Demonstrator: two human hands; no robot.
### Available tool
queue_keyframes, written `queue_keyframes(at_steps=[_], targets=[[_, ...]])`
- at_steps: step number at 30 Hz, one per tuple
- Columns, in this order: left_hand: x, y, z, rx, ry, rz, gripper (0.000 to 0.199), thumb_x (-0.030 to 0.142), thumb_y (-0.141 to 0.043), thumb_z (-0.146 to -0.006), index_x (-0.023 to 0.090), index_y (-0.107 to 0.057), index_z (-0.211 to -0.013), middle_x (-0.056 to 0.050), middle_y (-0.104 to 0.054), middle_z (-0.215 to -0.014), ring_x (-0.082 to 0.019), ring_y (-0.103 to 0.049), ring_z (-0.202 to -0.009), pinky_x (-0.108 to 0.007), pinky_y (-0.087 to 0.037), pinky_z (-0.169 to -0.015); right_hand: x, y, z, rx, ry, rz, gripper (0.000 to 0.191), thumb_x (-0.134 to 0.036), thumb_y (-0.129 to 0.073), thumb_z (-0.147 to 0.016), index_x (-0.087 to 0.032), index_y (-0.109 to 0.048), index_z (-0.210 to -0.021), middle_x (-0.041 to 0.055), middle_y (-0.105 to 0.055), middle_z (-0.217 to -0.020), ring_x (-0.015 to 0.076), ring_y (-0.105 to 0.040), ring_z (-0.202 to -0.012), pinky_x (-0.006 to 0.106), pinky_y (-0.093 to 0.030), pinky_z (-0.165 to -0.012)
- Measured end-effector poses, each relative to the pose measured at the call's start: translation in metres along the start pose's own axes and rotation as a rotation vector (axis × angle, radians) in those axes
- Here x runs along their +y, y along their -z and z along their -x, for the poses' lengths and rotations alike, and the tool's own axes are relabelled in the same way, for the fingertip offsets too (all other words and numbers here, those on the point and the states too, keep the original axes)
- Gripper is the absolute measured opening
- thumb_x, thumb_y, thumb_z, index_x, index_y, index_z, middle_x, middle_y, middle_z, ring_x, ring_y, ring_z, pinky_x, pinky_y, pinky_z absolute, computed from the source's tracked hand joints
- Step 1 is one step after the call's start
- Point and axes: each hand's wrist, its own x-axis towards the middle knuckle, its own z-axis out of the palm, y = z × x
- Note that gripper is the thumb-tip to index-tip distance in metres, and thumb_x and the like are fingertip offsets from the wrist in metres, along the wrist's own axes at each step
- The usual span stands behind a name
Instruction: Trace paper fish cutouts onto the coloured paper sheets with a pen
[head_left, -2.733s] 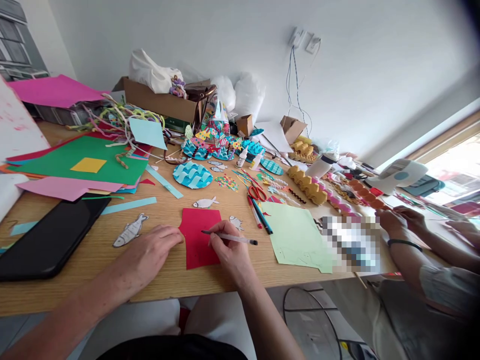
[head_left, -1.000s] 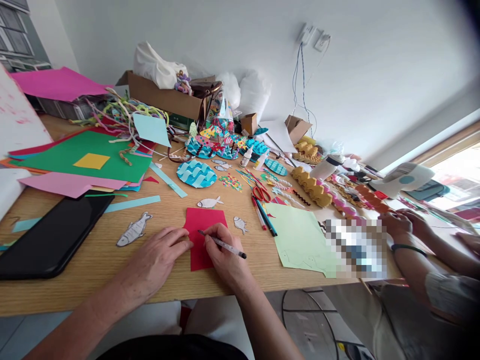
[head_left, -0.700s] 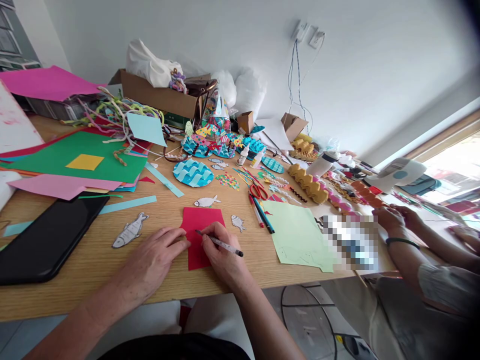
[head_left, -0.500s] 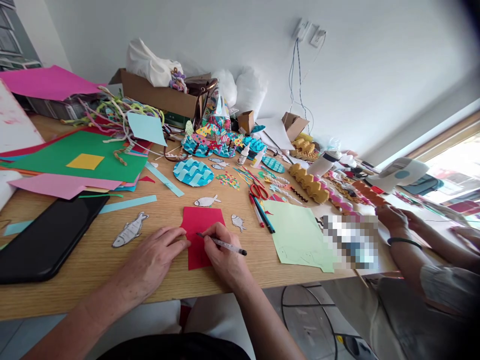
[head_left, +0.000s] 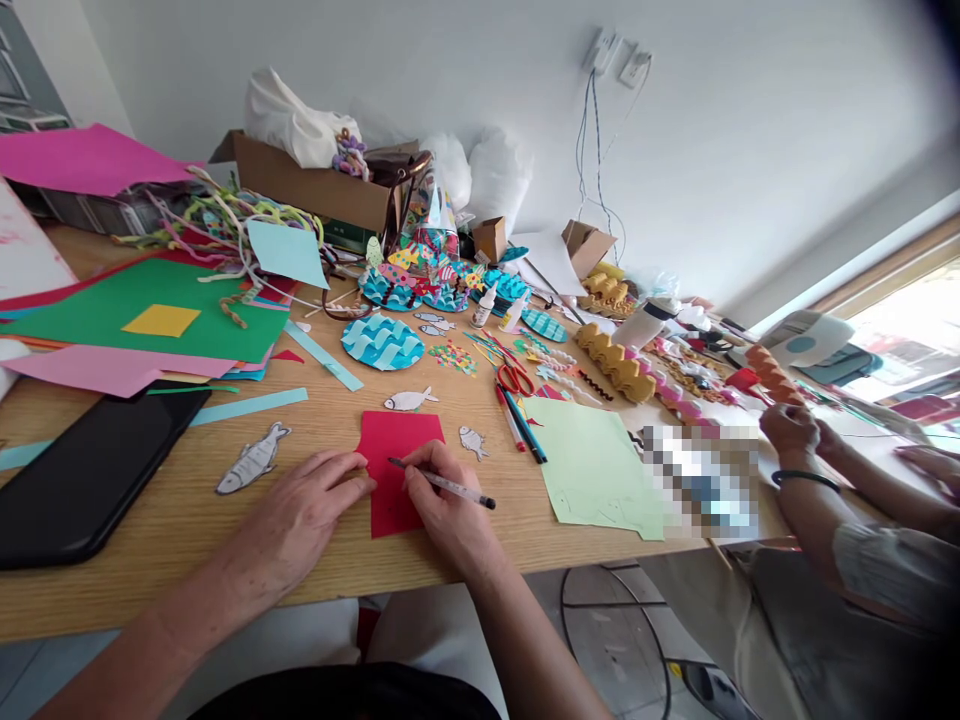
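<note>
A red sheet of paper (head_left: 390, 435) lies on the wooden table in front of me. My left hand (head_left: 319, 500) rests flat with its fingertips on the sheet's left edge, fingers loosely extended. A clear pen with a black end (head_left: 459, 488) is gripped in my right hand (head_left: 448, 510), its tip touching the upper middle of the sheet. Around the sheet are paper fish: a large one (head_left: 253, 460) at left, one (head_left: 411, 400) just above and a small one (head_left: 472, 442) at right.
A black phone (head_left: 97, 470) and stacked coloured papers (head_left: 225, 320) are at left. Green paper (head_left: 592, 465), markers (head_left: 525, 425) and red-handled scissors (head_left: 516, 379) sit at right. Another person's hands (head_left: 791, 430) hold an orange wavy strip (head_left: 776, 375) at far right.
The view has shifted slightly. The other person's hands have raised the orange strip to a more upright position. My pen tip has moved very little on the red sheet.
</note>
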Motion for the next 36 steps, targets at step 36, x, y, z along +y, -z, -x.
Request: queue_keyframes(at_steps=[36], targets=[[0.0006,-0.0026,-0.0006,0.050,-0.062,-0.097,0.051,-0.005,-0.032,-0.072,0.017,-0.066,-0.103,-0.010,-0.063,-0.109,-0.023,-0.056,-0.102,-0.038,-0.050,-0.086,0.0004,-0.0031,-0.0022,-0.020,-0.015,0.056,0.012,-0.019,-0.047,-0.077,-0.018,-0.059,-0.078,-0.0018,-0.058,-0.064,0.0107,-0.048,-0.054,0.021,-0.035,-0.052]])
